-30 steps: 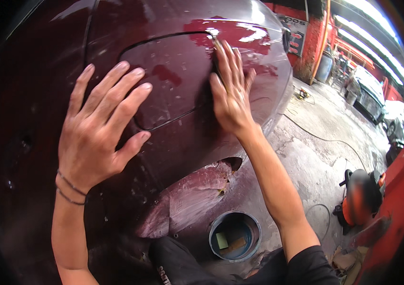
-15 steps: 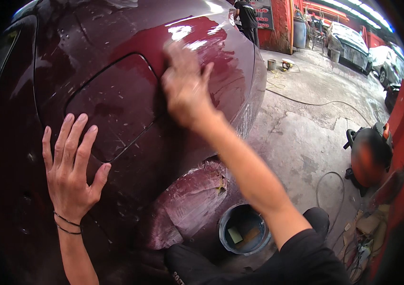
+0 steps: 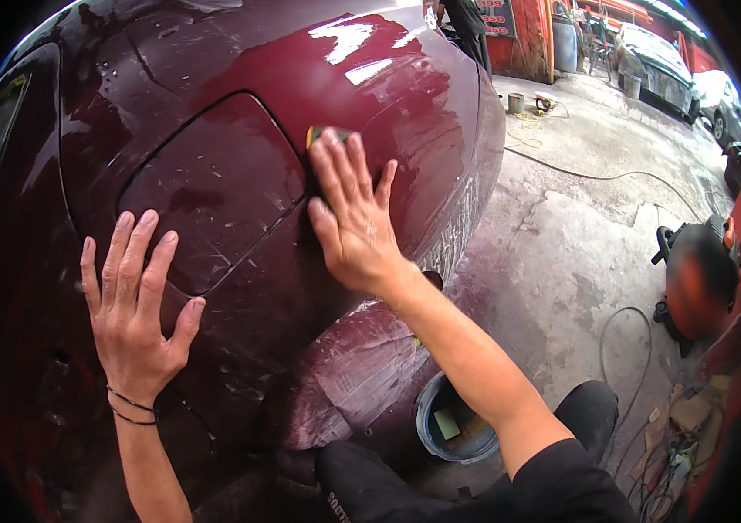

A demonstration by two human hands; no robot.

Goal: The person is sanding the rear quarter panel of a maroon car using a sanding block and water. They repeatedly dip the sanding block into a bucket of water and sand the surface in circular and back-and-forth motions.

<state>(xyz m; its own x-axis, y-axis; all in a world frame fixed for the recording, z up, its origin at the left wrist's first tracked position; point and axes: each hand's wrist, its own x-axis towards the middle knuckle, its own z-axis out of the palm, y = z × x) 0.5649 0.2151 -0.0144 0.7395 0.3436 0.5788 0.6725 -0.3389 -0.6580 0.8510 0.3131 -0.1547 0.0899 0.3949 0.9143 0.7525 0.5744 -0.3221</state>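
A dark maroon car panel [image 3: 240, 331] curves in front of me, glossy and wet at its upper right, with dull, scuffed patches elsewhere. My left hand [image 3: 138, 309] lies flat on it, fingers spread, by the lower left corner of the fuel door [image 3: 222, 174]. Just right of that closed door, my right hand [image 3: 355, 213] presses a small dark sanding pad with a yellow edge [image 3: 312, 135] against the paint. Most of the pad is hidden under the fingers. Below, a scraped, whitish-purple bumper section [image 3: 353, 357] bulges out.
A bucket [image 3: 425, 431] with water and a pale green block [image 3: 446, 424] stands below my right forearm. A black and orange machine [image 3: 697, 279] sits at the right near a hose. Farther back are a person [image 3: 468, 30], parked cars [image 3: 653, 65] and a blue barrel [image 3: 565, 44].
My right hand has slid down along the panel beside the fuel door, and the pad's edge now shows beyond its fingertips. My left hand keeps its place. The view has shifted slightly.
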